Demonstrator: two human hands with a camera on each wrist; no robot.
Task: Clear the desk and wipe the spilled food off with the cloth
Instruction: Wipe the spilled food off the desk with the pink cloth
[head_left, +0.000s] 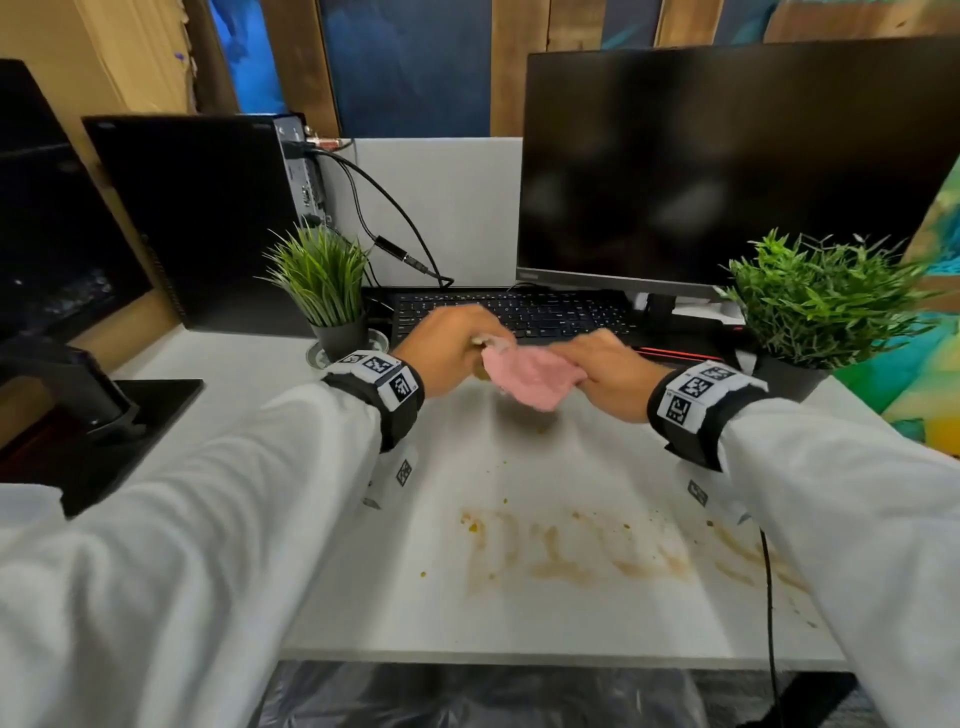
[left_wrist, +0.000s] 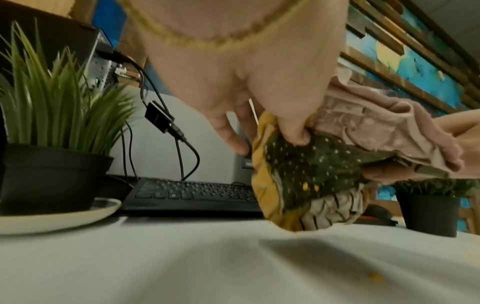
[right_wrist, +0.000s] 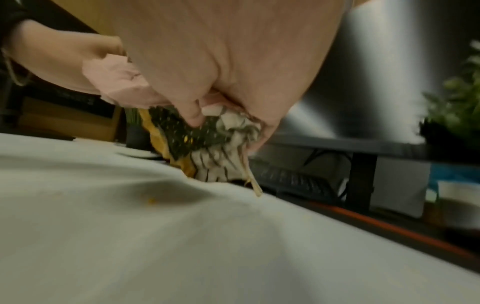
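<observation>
A bunched cloth (head_left: 530, 376), pink on top, hangs just above the white desk (head_left: 415, 597) in front of the keyboard. Both hands hold it. My left hand (head_left: 480, 345) pinches its left end, and my right hand (head_left: 569, 364) grips its right end. The left wrist view shows the cloth's (left_wrist: 311, 168) underside, dark green with dots, yellow and striped, under my left thumb (left_wrist: 293, 131). In the right wrist view my right hand's fingers (right_wrist: 192, 115) curl into the cloth (right_wrist: 202, 144), whose lowest fold nearly touches the desk. Brown food smears (head_left: 571, 551) and crumbs lie near the desk's front edge.
A black keyboard (head_left: 514, 312) and a dark monitor (head_left: 727, 166) stand behind the hands. Potted plants sit at left (head_left: 322, 280) and right (head_left: 821, 296). A computer tower (head_left: 197, 218) and a second monitor's base (head_left: 104, 415) are at left. A black cable (head_left: 769, 597) hangs at front right.
</observation>
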